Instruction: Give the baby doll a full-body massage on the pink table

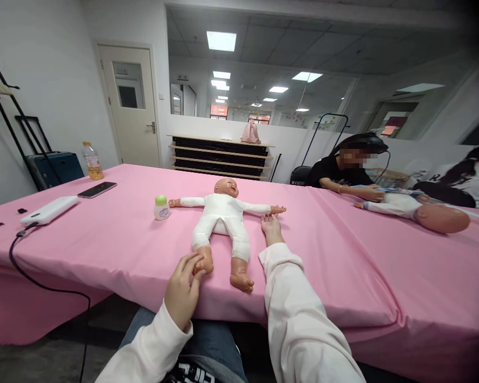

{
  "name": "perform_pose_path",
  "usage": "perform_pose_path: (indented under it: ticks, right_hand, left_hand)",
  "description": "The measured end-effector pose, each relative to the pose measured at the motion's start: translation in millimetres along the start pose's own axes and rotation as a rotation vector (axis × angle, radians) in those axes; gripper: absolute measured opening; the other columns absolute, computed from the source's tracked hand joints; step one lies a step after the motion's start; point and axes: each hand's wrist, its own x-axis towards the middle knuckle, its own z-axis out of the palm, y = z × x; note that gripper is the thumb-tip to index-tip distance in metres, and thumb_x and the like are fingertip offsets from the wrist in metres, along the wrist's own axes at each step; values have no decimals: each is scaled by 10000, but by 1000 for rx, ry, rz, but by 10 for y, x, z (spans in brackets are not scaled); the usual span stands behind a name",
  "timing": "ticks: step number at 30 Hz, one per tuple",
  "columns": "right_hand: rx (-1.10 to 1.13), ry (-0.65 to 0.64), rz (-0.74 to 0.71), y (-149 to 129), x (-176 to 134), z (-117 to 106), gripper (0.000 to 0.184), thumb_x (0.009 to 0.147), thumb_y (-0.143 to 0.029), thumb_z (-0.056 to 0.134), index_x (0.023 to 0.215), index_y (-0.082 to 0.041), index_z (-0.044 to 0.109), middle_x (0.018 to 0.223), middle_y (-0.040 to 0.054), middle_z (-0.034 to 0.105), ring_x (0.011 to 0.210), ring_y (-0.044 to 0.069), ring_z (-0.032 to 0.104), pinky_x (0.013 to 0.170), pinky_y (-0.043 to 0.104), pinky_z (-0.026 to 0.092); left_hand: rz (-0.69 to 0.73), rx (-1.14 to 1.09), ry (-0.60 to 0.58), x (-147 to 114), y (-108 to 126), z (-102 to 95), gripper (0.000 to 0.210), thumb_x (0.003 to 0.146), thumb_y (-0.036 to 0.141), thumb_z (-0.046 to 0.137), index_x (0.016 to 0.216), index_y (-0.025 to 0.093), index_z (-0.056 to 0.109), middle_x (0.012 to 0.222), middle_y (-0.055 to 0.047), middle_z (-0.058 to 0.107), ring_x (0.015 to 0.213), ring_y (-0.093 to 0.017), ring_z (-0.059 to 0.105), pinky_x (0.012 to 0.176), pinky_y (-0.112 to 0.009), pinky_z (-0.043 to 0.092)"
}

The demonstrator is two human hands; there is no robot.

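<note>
A baby doll (223, 210) in a white bodysuit lies on its back on the pink-covered table, head away from me, arms spread wide. My left hand (182, 290) is at the doll's foot on the left, its fingers resting loosely against it and the thumb apart. Beside the doll's outstretched arm on the right is my right hand (272, 229), palm turned up, with its fingertips touching near the doll's wrist. It does not grip the arm. A small white bottle with a green cap (162, 208) stands by the doll's other hand.
Pink cloth (327, 255) covers the table. On the left lie a phone (98, 189), a white power bank (51, 210) with a black cable (59, 290), and a drink bottle (92, 161). At right, a person (347, 165) handles another doll (439, 217).
</note>
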Motion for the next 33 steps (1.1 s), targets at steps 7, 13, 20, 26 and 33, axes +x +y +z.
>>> perform_pose_path:
  ticks: [7,13,20,26,33]
  right_hand:
    - [112,59,-14,-278,-19,321,344,871,-308,402,1205,-274,474,1315,38,525,1073,103,585,877,278,477]
    - [-107,-225,-274,-296,-248,897,311,758,-267,592,1058,-182,587,1142,50,630,1050,161,575,970,337,429]
    - [-158,-527,-96,-191,-472,1033,185,776,-102,558,864,-236,650,1008,-11,693,1152,169,515,1044,363,379]
    - [-235,-362,-370,-173,-550,754,336,680,-88,622,998,-193,638,1098,32,654,1088,184,544,1041,366,364]
    - [-299,362,-193,-75,-283,381,412,825,-211,452,1228,-129,420,1295,167,524,1190,208,528,1009,371,419]
  left_hand:
    - [-21,-100,160,642,91,-243,219,893,282,413,1001,193,582,1003,-57,634,940,-190,597,842,-330,495]
    - [279,-127,2,1357,337,115,255,872,172,373,1035,177,569,984,-62,638,911,-171,597,816,-305,489]
    - [645,-26,-429,1427,171,749,261,813,99,382,953,148,596,956,-85,637,890,-181,594,818,-317,485]
    - [559,-92,-104,1348,-60,715,269,862,207,387,1039,163,585,1094,-103,634,1083,-210,561,937,-368,442]
    - [-42,-132,589,1437,-303,523,375,947,348,244,1160,136,468,1099,-137,593,1048,-188,575,912,-337,454]
